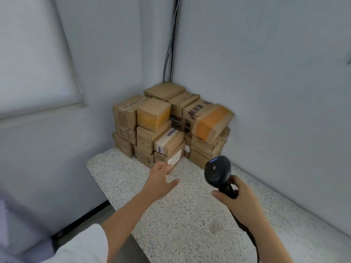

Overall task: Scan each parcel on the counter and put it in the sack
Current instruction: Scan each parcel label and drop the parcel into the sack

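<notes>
cardboard parcels [171,126] stacked on speckled counter [190,215], left hand [161,179] fingers spread wide near them, right hand [241,200] gripping black scanner [218,171]

Speckled stone counter [190,215] in a wall corner, stacked cardboard parcels [167,126] at its far end.

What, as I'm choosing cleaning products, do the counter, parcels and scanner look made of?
Counter: speckled stone or terrazzo, possibly laminate, matte. Parcels: brown cardboard, matte, creased edges, taped seams. Scanner: black plastic by its smooth, slightly glossy moulded head.
</notes>
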